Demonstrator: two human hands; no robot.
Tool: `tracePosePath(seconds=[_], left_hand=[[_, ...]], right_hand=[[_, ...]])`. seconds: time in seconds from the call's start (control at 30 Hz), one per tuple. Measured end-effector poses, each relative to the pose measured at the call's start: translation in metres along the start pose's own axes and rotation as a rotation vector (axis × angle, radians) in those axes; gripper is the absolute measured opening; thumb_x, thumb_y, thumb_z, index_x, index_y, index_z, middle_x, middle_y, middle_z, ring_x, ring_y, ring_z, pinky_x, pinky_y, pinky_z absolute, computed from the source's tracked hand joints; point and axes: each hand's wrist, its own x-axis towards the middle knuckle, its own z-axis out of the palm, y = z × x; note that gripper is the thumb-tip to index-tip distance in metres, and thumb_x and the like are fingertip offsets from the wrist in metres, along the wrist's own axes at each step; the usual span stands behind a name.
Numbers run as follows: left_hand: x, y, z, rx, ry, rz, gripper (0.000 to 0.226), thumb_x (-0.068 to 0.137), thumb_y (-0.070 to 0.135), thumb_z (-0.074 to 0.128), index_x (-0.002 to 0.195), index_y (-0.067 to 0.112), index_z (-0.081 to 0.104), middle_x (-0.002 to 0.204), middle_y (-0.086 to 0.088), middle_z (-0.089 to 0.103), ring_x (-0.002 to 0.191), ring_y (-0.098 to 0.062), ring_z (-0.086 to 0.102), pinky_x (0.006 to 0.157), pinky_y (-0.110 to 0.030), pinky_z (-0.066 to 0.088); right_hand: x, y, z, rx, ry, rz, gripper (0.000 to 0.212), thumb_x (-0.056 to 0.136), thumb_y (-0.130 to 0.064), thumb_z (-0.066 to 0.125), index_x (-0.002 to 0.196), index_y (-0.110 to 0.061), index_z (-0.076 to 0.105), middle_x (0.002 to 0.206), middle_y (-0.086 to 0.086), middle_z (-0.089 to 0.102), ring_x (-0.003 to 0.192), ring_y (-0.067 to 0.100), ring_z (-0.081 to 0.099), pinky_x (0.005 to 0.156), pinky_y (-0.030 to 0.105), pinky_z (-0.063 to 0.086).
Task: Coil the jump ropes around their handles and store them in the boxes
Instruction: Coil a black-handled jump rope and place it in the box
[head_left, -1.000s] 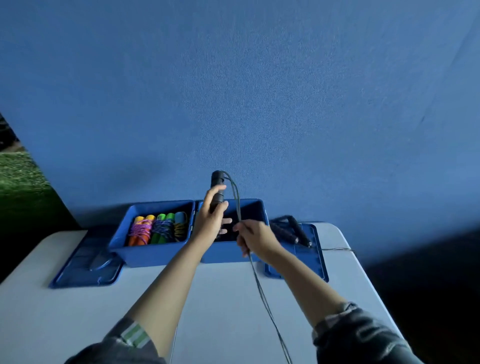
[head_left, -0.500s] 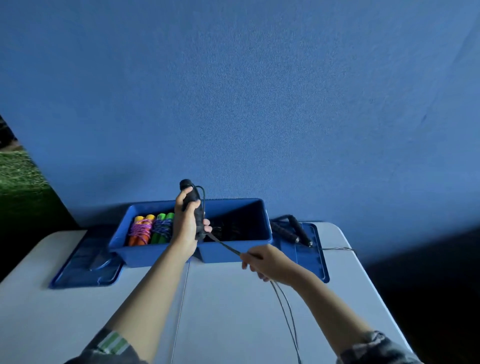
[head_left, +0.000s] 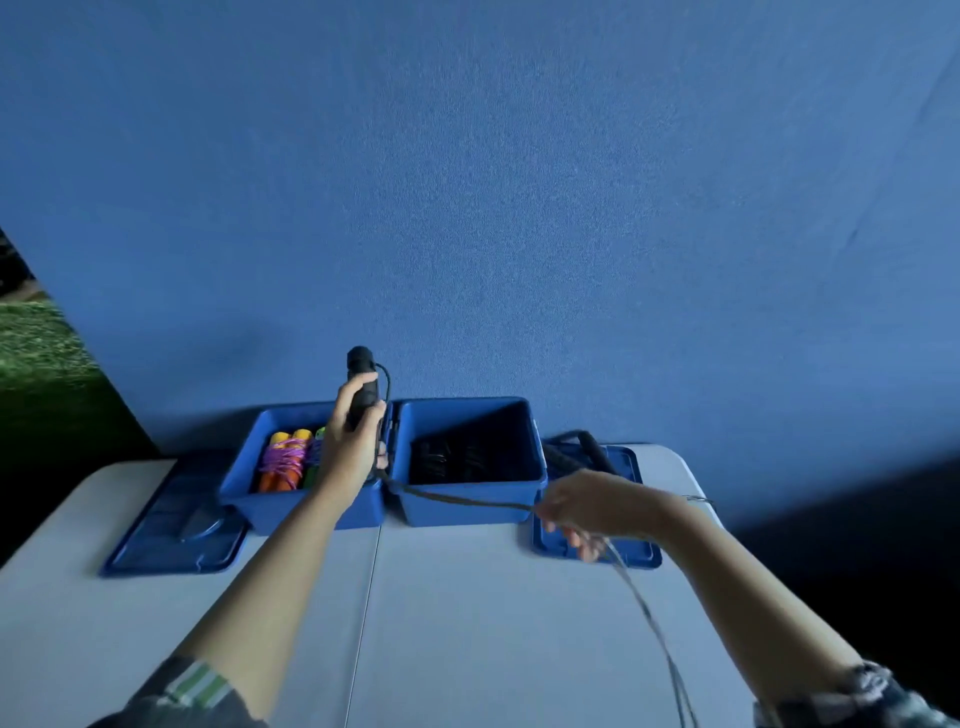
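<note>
My left hand (head_left: 353, 441) grips the black jump rope handles (head_left: 362, 387) upright, in front of the left blue box (head_left: 291, 506). The dark rope (head_left: 467, 500) runs taut from under that hand to my right hand (head_left: 587, 506), which pinches it in front of the right lid; from there the rope trails down off the near table edge. The left box holds coiled colourful jump ropes (head_left: 285, 460). In the right blue box (head_left: 467, 506) lie dark coiled ropes. Another black jump rope (head_left: 582, 449) lies on the right lid.
Two blue lids lie flat on the white table (head_left: 467, 623): one at the left (head_left: 176, 525), one at the right (head_left: 628, 551). A blue wall stands close behind the boxes. The table's right edge is just past the right lid.
My right hand has pulled the rope out to the right and drawn it taut. My left hand with the handles shifted left across the boxes.
</note>
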Motion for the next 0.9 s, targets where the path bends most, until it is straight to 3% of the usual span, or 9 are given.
tracePosePath(seconds=[0.07, 0.17, 0.23, 0.3, 0.37, 0.43, 0.57, 0.67, 0.9], left_hand=[[0.002, 0.001, -0.005, 0.051, -0.003, 0.028, 0.023, 0.099, 0.024, 0.051, 0.111, 0.042, 0.056, 0.079, -0.003, 0.047, 0.048, -0.018, 0.043, 0.043, -0.024, 0.040], [0.002, 0.001, -0.008, 0.190, -0.073, 0.088, 0.017, 0.101, 0.038, 0.045, 0.108, 0.050, 0.054, 0.072, -0.005, 0.046, 0.051, -0.020, 0.047, 0.050, -0.030, 0.043], [0.001, -0.003, -0.008, 0.385, -0.149, 0.272, 0.018, 0.101, 0.039, 0.042, 0.113, 0.046, 0.055, 0.068, -0.001, 0.051, 0.055, -0.018, 0.050, 0.058, -0.032, 0.045], [0.002, -0.008, -0.007, 0.588, -0.256, 0.472, 0.028, 0.099, 0.050, 0.035, 0.120, 0.046, 0.053, 0.084, -0.003, 0.060, 0.073, -0.018, 0.059, 0.071, -0.035, 0.048], [0.001, -0.007, -0.005, 0.764, -0.395, 0.518, 0.042, 0.092, 0.067, 0.020, 0.130, 0.060, 0.039, 0.096, -0.008, 0.055, 0.087, -0.024, 0.059, 0.083, -0.037, 0.047], [-0.004, -0.003, 0.000, 0.913, -0.509, 0.521, 0.051, 0.085, 0.075, 0.011, 0.136, 0.067, 0.016, 0.095, -0.005, 0.046, 0.084, -0.029, 0.058, 0.082, -0.039, 0.046], [-0.021, 0.007, 0.012, 1.079, -0.706, 0.582, 0.079, 0.076, 0.085, 0.001, 0.146, 0.049, -0.010, 0.126, -0.012, 0.048, 0.098, -0.036, 0.061, 0.084, -0.041, 0.047], [-0.032, 0.015, 0.018, 1.189, -0.802, 0.618, 0.087, 0.085, 0.077, 0.019, 0.149, 0.031, -0.015, 0.150, -0.010, 0.038, 0.113, -0.033, 0.057, 0.087, -0.040, 0.046], [-0.066, 0.005, 0.033, 1.150, -0.850, 0.856, 0.084, 0.089, 0.063, 0.035, 0.149, 0.024, -0.010, 0.109, -0.016, 0.066, 0.093, -0.033, 0.063, 0.072, -0.036, 0.049]], right_hand=[[-0.009, -0.003, -0.006, 0.048, -0.074, 0.029, 0.027, 0.094, -0.021, 0.046, 0.069, -0.018, 0.056, 0.060, -0.005, 0.051, 0.051, 0.017, 0.051, 0.054, 0.029, 0.050], [-0.018, -0.009, -0.016, -0.126, 0.123, -0.050, 0.024, 0.094, -0.022, 0.046, 0.073, -0.025, 0.057, 0.065, -0.011, 0.052, 0.058, 0.013, 0.049, 0.057, 0.021, 0.045], [-0.019, -0.016, -0.023, -0.281, 0.270, -0.113, 0.020, 0.096, -0.029, 0.046, 0.081, -0.027, 0.060, 0.073, -0.010, 0.055, 0.067, 0.010, 0.051, 0.057, 0.006, 0.038], [-0.015, -0.019, -0.029, -0.268, 0.371, -0.186, 0.018, 0.095, -0.028, 0.048, 0.086, -0.028, 0.063, 0.080, -0.011, 0.060, 0.076, 0.012, 0.056, 0.062, 0.007, 0.037], [-0.009, -0.019, -0.034, -0.210, 0.444, -0.281, 0.014, 0.094, -0.024, 0.052, 0.087, -0.025, 0.065, 0.082, -0.009, 0.061, 0.079, 0.013, 0.057, 0.069, 0.018, 0.041], [-0.005, -0.018, -0.040, -0.214, 0.474, -0.385, 0.013, 0.094, -0.019, 0.054, 0.090, -0.019, 0.066, 0.085, -0.006, 0.060, 0.078, 0.010, 0.055, 0.071, 0.013, 0.039], [-0.001, -0.018, -0.053, -0.207, 0.470, -0.518, 0.014, 0.095, -0.015, 0.052, 0.093, -0.014, 0.066, 0.089, -0.001, 0.061, 0.083, 0.004, 0.054, 0.075, 0.006, 0.038], [0.004, -0.019, -0.057, -0.173, 0.460, -0.512, 0.014, 0.094, -0.013, 0.053, 0.096, -0.009, 0.066, 0.089, 0.001, 0.061, 0.081, -0.001, 0.053, 0.073, 0.004, 0.036], [0.019, -0.003, -0.053, -0.081, 0.344, -0.378, 0.011, 0.088, -0.016, 0.063, 0.083, -0.027, 0.063, 0.072, -0.016, 0.059, 0.064, -0.010, 0.051, 0.067, 0.009, 0.039]])
